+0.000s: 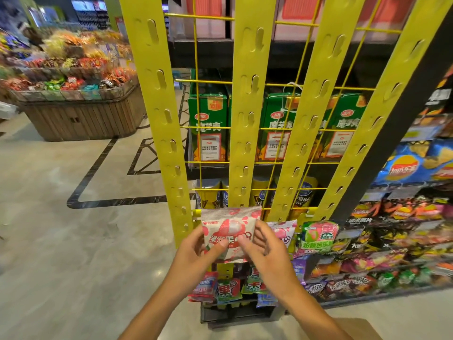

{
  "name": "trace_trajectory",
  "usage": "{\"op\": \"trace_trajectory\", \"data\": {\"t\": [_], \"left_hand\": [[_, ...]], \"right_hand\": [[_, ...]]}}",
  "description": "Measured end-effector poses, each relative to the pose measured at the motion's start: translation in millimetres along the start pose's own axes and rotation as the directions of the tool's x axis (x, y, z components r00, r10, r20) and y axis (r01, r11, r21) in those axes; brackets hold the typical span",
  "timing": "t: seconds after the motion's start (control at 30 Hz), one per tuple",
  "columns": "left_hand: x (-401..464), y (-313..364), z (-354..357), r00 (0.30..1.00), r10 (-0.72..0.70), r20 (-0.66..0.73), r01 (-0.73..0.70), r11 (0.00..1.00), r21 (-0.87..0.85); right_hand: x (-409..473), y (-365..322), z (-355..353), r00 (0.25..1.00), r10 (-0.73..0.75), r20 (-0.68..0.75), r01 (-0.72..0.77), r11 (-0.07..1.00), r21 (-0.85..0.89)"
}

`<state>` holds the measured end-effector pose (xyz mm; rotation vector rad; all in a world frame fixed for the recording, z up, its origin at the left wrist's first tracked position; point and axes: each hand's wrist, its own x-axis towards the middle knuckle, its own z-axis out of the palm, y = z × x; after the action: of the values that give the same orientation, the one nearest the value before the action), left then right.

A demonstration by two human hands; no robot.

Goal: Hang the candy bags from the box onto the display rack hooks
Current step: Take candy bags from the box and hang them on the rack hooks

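A white and red candy bag point(229, 229) is held up against the lower part of the yellow display rack point(247, 123). My left hand point(196, 253) pinches its left edge, thumb on the front. My right hand point(264, 246) grips its right side, thumb across the front. The rack has several yellow strips with hook slots over a yellow wire grid; the upper slots are bare. A pink candy bag point(284, 231) and a green candy bag point(318, 235) hang to the right. More candy bags point(228, 289) hang lower down. The box is not in view.
Shelves of chip bags point(404, 217) run along the right. Green cartons point(210, 126) stand behind the rack grid. A wooden bin of loose sweets point(73, 94) stands at the far left across a pale tiled floor point(61, 241).
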<state>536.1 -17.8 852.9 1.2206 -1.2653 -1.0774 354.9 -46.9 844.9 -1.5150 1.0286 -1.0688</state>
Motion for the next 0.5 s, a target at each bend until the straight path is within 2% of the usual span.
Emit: {"op": "trace_trajectory", "data": {"t": [0.1, 0.2, 0.33, 0.5], "left_hand": [[9.0, 4.7, 8.9, 0.997, 0.076, 0.025, -0.077, 0.996, 0.05], [23.4, 15.3, 11.8, 0.994, 0.11, -0.025, -0.11, 0.994, 0.016], [47.4, 29.2, 11.8, 0.984, 0.157, -0.083, -0.158, 0.987, -0.005], [61.0, 41.0, 17.9, 0.985, 0.169, -0.038, -0.166, 0.984, 0.067]], "right_hand": [[2.3, -1.3, -10.0, 0.995, -0.025, -0.101, 0.028, 0.999, 0.024], [1.5, 1.0, -23.5, 0.989, -0.026, -0.148, 0.03, 0.999, 0.024], [3.7, 1.0, -38.0, 0.988, -0.026, -0.154, 0.026, 1.0, 0.002], [9.7, -1.3, -43.2, 0.988, -0.022, -0.152, 0.017, 0.999, -0.037]]}}
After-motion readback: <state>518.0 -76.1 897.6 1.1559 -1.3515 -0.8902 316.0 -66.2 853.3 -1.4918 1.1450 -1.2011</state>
